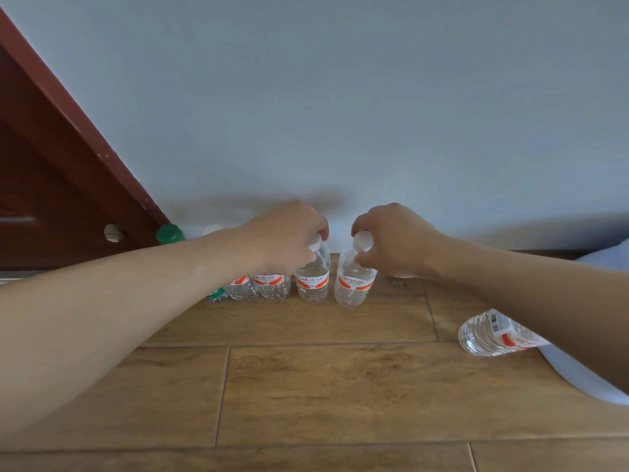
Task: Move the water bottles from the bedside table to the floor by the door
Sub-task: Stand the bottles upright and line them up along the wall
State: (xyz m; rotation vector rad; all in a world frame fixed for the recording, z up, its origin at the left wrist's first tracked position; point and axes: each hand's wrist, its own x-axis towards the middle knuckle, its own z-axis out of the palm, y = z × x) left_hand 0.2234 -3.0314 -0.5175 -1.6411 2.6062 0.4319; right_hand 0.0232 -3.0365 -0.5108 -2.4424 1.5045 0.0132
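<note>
Head view, floor at the foot of the wall [340,114], red-brown door [51,172] at far left.

- Row of bottles stands on the wooden floor [306,386] against the wall, just right of the door. Left to right: green-capped bottle [169,234], second bottle [242,288], third bottle [274,286], fourth bottle [313,279]. The left forearm crosses in front of the first three, so only their caps or lower parts show.
- Left hand [286,236]: fingers curled over the white cap of the fourth bottle, gripping it from above. This bottle is upright, with a red-and-white label.
- Right hand [396,241]: thumb and fingers pinch the cap and neck of the tilted bottle [354,284], just right of the fourth bottle, top leaning right. Cannot tell whether its base touches the floor.
- Lying bottle [490,335]: on its side on the floor at near right, well apart from the row, partly under the right forearm, with a white cloth [578,379] beside it.
- Round metal door stop [113,232] low on the door.
</note>
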